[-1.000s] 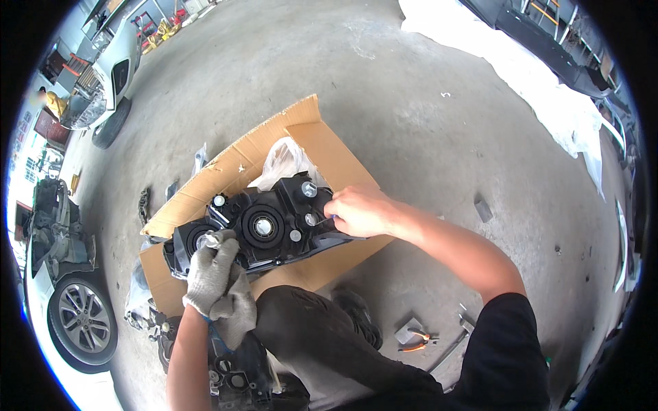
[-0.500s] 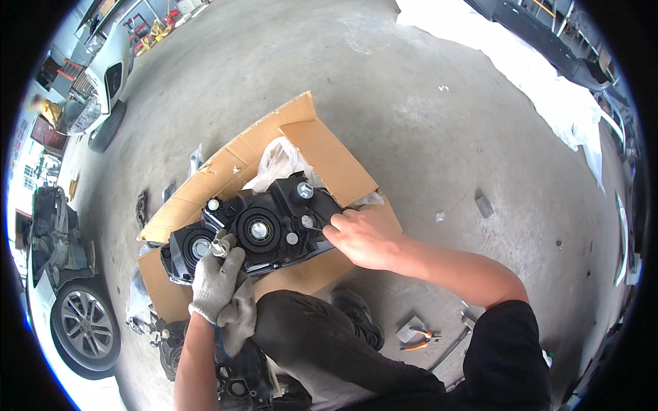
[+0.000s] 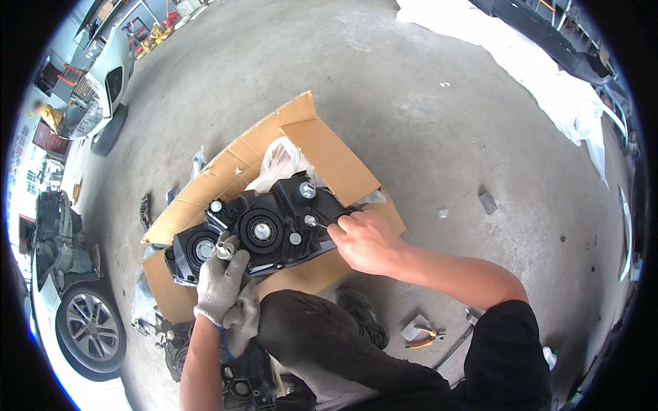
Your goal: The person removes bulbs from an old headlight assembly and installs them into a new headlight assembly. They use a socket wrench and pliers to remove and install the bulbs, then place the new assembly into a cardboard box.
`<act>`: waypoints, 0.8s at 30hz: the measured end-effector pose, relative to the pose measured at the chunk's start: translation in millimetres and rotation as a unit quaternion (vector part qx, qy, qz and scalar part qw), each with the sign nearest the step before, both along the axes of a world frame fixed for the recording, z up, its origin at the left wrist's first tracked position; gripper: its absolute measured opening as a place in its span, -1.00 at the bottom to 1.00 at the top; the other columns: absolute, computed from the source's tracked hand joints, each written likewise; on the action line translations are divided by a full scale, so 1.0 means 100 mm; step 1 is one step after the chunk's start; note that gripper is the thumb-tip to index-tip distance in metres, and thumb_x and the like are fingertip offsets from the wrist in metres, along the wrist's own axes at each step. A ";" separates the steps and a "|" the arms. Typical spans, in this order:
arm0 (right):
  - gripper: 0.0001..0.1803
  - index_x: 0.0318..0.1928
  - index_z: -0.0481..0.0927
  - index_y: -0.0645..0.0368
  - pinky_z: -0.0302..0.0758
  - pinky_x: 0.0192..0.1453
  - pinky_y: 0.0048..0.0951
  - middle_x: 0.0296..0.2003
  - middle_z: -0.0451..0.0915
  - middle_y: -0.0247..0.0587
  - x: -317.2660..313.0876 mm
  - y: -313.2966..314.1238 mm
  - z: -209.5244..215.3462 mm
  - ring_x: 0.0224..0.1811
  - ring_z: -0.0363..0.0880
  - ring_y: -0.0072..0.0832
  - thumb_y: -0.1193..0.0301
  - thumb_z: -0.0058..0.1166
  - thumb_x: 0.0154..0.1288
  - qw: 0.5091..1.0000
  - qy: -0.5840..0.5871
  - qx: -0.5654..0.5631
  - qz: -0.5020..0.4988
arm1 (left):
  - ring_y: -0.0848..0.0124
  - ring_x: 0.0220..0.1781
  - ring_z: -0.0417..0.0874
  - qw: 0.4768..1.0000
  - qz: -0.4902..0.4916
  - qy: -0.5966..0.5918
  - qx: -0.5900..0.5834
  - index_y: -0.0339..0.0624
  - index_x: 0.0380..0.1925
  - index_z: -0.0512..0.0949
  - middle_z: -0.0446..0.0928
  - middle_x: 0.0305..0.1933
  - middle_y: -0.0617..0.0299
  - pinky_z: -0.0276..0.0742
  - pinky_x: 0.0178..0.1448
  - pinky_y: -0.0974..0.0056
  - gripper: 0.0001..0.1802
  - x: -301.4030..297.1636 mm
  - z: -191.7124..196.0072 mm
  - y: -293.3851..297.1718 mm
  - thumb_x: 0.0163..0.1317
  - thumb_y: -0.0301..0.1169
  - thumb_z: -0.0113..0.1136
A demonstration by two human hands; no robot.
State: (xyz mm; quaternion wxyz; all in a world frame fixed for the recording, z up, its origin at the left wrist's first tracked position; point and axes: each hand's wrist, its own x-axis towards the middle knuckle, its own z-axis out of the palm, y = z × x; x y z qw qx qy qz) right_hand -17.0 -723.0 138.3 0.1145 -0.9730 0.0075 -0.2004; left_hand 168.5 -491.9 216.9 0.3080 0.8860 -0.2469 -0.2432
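Note:
A black car headlight housing (image 3: 282, 211), back side up, lies across an opened cardboard box (image 3: 336, 161). My left hand (image 3: 221, 288), in a pale knitted glove, is closed around a small grey bulb socket (image 3: 225, 248) beside the left round opening. A second, loose glove (image 3: 241, 320) hangs by its wrist. On the right my bare right hand (image 3: 367, 240) has its fingers pinched together over the housing. A thin strand (image 3: 321, 225), perhaps a wire, runs from these fingers to a small round silvery hole (image 3: 310, 220). The fingertips are partly hidden.
Orange-handled pliers (image 3: 425, 335) and a long metal bar (image 3: 456, 349) lie on the floor right of my knee. Another headlight assembly (image 3: 247, 373) is below my left forearm. A car wheel (image 3: 92, 327) stands at the left, white sheeting (image 3: 528, 75) at the upper right.
The whole view has shifted slightly. Both hands keep nearly the same place on the headlight, the left on the socket and the right pinching by the silvery hole.

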 end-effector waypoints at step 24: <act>-0.92 -0.45 0.58 0.18 0.40 -0.29 -0.30 -0.57 0.52 -0.24 0.10 0.27 -0.01 -0.49 0.55 -0.37 0.44 0.11 0.04 0.997 -0.003 -0.067 -0.040 | 0.06 0.42 0.45 1.000 -0.010 -0.013 -0.008 -0.46 0.21 0.48 0.39 0.41 -0.20 0.32 0.46 0.17 -0.43 0.04 -0.10 0.05 0.31 -0.25 0.18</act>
